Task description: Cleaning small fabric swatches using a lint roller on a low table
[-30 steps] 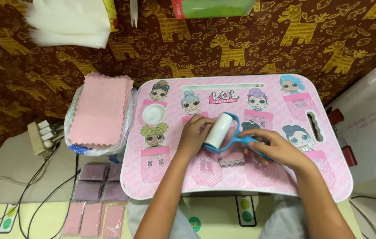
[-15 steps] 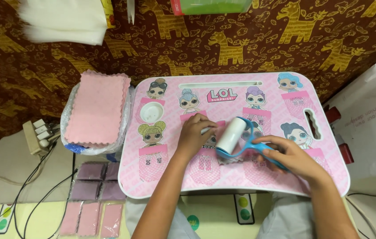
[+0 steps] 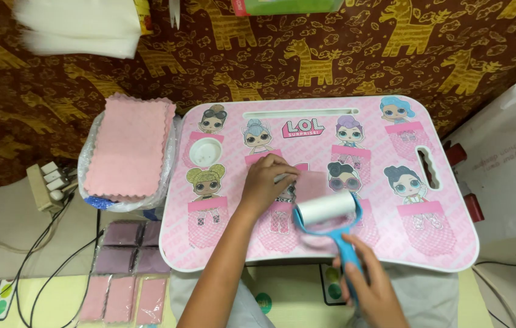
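Note:
My left hand (image 3: 267, 180) presses flat on a small pink cloth (image 3: 313, 182) lying in the middle of the pink cartoon-printed lap table (image 3: 452, 237). My right hand (image 3: 370, 285) grips the blue handle of a lint roller (image 3: 326, 212). Its white roll rests on the near edge of the cloth, just right of my left hand's fingers. The handle points back toward me over the table's front edge.
A stack of pink scalloped cloths (image 3: 129, 146) sits on a plastic bag left of the table. Packed purple and pink cloths (image 3: 124, 267) lie on the floor below it. A power strip with cables (image 3: 48, 182) is at the far left, and a white cardboard box (image 3: 507, 182) at the right.
The lint roller has swung from upright beside my left hand to lying across the cloth, and my right hand has drawn back toward me along the handle. The pink cloth now shows.

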